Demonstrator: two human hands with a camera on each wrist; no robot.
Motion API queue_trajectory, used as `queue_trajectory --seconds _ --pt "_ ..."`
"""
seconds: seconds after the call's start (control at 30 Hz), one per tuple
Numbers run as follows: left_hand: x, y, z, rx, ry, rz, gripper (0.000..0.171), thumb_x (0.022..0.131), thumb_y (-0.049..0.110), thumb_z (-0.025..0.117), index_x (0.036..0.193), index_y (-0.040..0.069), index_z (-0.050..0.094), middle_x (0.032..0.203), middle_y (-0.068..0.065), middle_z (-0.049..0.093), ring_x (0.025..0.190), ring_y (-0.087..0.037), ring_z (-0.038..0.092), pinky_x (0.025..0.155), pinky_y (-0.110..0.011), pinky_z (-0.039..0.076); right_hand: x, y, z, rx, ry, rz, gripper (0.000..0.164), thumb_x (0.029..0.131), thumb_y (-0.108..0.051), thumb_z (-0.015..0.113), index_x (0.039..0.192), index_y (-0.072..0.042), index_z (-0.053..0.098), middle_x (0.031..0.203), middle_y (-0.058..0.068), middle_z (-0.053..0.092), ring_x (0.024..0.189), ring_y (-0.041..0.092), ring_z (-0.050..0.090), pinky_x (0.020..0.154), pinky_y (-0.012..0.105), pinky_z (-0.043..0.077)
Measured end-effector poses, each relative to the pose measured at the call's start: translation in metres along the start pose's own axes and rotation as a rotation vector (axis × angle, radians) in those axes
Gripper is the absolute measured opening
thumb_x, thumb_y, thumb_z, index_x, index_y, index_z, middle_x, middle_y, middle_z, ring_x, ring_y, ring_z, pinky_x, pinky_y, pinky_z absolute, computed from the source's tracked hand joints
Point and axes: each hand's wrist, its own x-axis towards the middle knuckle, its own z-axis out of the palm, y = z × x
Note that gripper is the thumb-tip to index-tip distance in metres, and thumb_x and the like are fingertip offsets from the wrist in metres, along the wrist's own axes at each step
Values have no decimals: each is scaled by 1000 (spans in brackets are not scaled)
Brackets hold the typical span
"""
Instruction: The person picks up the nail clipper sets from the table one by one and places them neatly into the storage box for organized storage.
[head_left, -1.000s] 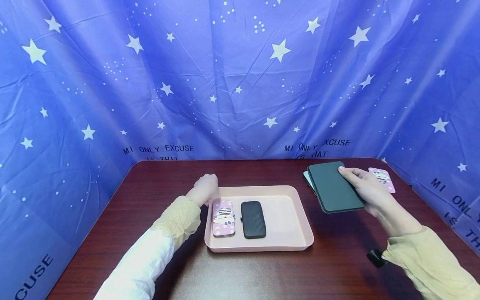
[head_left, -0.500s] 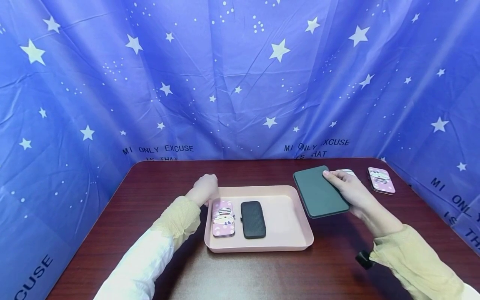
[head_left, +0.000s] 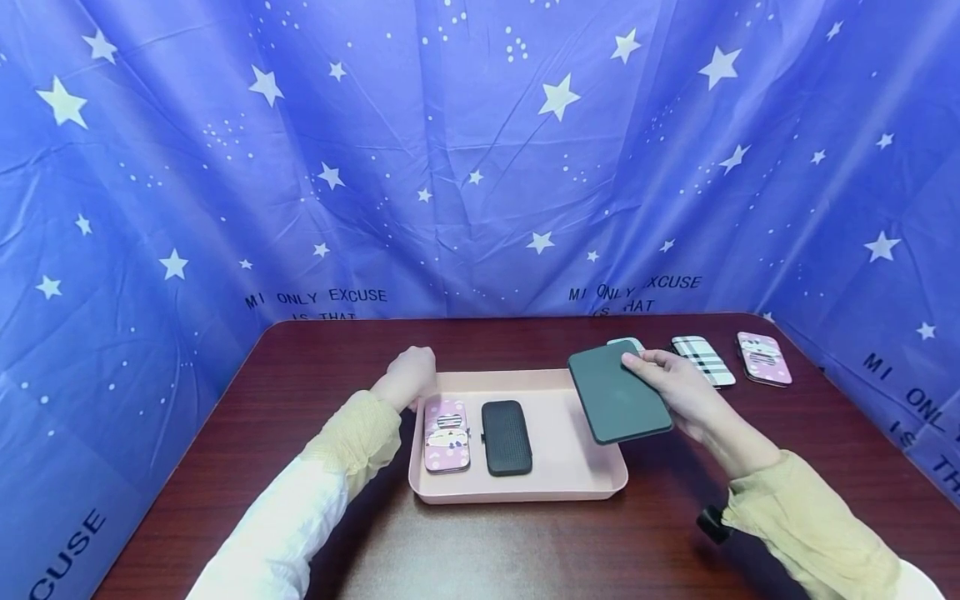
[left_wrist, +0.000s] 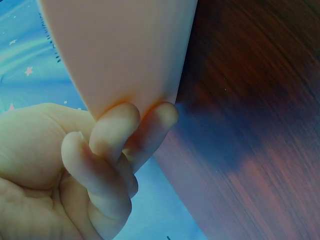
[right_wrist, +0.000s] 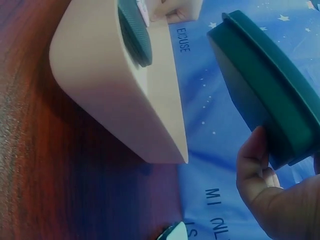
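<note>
My right hand [head_left: 678, 390] grips a flat dark green lidded box [head_left: 618, 392] by its right edge, thumb on top and fingers beneath. The box is raised and tilted over the right side of a pale pink tray [head_left: 517, 497]; its lid rim shows in the right wrist view. At the tray's back left corner my left hand [head_left: 412, 377] holds the wall, its curled fingertips [left_wrist: 162, 115] pressed to the outside. Inside the tray lie a pink patterned case [head_left: 447, 437] at the left and a black textured case [head_left: 507, 439] beside it.
Behind the green box, a plaid case [head_left: 703, 362] and another pink patterned case [head_left: 763, 358] lie at the table's back right. A pale case [head_left: 627, 342] is mostly hidden by the green box. A blue star-printed curtain [head_left: 480, 167] surrounds the brown table [head_left: 510, 550].
My right hand has carried the green box leftward from the back right to the tray's right edge, uncovering the plaid case. My left hand and the tray have stayed in place.
</note>
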Motion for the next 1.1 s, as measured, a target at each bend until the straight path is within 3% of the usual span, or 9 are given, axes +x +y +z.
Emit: queue_trajectory --seconds 0.17,0.37,0.53,0.87,1.1 --pt "-1 0 -1 9 -1 4 27 66 -7 66 91 -1 61 91 -20 65 50 -20 62 38 -26 51 3 6 5 -27 4 10 43 96 -32 55 120 -3 35 79 -4 68 69 12 69 62 33 60" --pt "-2 1 -2 27 -1 5 32 64 -8 68 93 -1 60 89 -19 64 55 -22 62 38 -26 51 6 12 14 -147 24 14 57 94 -31 59 128 5 31 77 -3 66 67 12 68 63 33 60" --pt "-2 1 -3 18 -2 -3 32 65 -8 68 95 -1 60 91 -20 65 55 -22 63 39 -27 51 11 19 21 -202 19 -4 52 92 -29 61 121 7 35 78 -1 65 67 13 68 64 32 60" --pt "1 2 -1 49 -2 1 37 60 -9 71 94 -1 60 88 -18 63 60 -24 62 39 -27 51 18 25 30 -283 15 -41 61 91 -26 63 127 11 32 78 0 63 67 10 65 65 32 60" --pt "2 0 0 67 9 21 44 59 -8 70 100 -1 57 89 -18 61 65 -25 62 39 -28 51 20 26 37 -404 28 -38 59 88 -29 67 126 7 38 74 4 57 62 12 63 59 33 59"
